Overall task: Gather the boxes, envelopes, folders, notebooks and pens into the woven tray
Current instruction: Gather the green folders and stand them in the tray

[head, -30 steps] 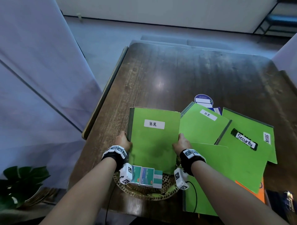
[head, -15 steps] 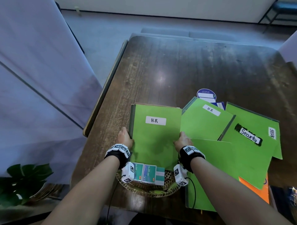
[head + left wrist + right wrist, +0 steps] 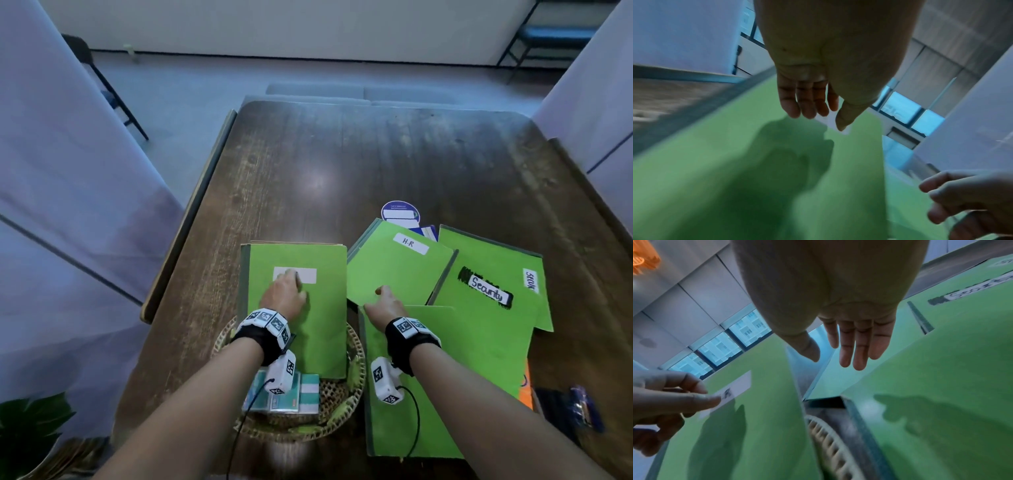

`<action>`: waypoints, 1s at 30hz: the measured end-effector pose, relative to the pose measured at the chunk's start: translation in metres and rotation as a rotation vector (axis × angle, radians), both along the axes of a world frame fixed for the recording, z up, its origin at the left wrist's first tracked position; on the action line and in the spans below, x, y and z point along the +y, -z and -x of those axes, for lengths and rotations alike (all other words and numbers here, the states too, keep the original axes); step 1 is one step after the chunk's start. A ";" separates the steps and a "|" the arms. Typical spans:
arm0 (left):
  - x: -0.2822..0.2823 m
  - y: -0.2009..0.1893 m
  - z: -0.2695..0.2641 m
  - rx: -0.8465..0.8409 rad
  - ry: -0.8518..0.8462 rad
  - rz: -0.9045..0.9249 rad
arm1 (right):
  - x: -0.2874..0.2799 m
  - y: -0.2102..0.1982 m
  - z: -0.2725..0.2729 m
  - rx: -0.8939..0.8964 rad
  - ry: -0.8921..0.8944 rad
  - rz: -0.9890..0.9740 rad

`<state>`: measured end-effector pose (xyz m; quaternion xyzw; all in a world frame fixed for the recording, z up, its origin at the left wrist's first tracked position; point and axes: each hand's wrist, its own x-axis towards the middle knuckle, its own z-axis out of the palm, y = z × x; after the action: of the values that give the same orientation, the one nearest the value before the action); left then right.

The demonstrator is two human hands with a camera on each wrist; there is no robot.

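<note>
A green folder (image 3: 301, 308) lies half on the woven tray (image 3: 356, 394), its far end sticking out toward 12 o'clock. The left hand (image 3: 284, 294) floats above its label, fingers loose and apart. Small boxes (image 3: 310, 394) sit in the tray. At 3 o'clock, the right hand (image 3: 387, 305) is spread above more green folders (image 3: 479, 329) piled on the table (image 3: 376, 164).

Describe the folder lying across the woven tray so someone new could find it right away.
On the dark wooden table, find the round woven tray at the near edge. The green folder lies over it, separate from the overlapping green pile on the right.
</note>
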<state>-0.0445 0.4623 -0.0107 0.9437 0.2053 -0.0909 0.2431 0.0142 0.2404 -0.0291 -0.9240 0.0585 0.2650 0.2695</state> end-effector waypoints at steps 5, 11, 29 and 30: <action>-0.074 -0.003 -0.040 -0.037 0.115 0.154 | -0.073 -0.006 -0.026 0.006 0.035 0.083; -0.148 0.028 -0.059 0.154 0.097 0.215 | -0.155 0.006 -0.041 0.093 0.083 0.187; -0.197 0.066 -0.067 0.362 -0.178 0.159 | -0.214 0.047 -0.061 0.214 0.075 0.167; -0.199 0.066 -0.068 0.358 -0.179 0.166 | -0.217 0.046 -0.062 0.214 0.076 0.166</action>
<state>0.0232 0.2635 -0.0766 0.8672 0.3199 -0.2519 0.2867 0.0763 0.0238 -0.0753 -0.9066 0.1437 0.3459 0.1942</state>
